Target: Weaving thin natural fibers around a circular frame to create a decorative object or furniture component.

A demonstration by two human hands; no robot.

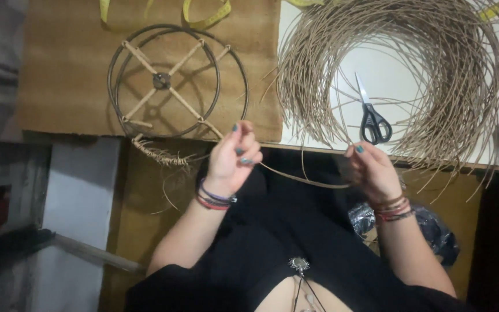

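Observation:
My left hand [233,156] pinches one end of a thin tan rattan strand [301,180], just below the round wire frame [174,81] with crossed wooden spokes. My right hand [369,169] pinches the same strand farther along, so it sags in a shallow curve between both hands over my black clothing. A short woven patch of rattan [158,153] hangs at the frame's lower rim. Both wrists wear several bracelets.
A big coil of loose rattan strands [434,75] lies on the white tabletop [388,63], with black-handled scissors [372,118] inside it. The frame rests on a brown mat [64,75]. A yellow measuring tape [203,17] lies at the top. A dark plastic bag [434,231] sits by my right forearm.

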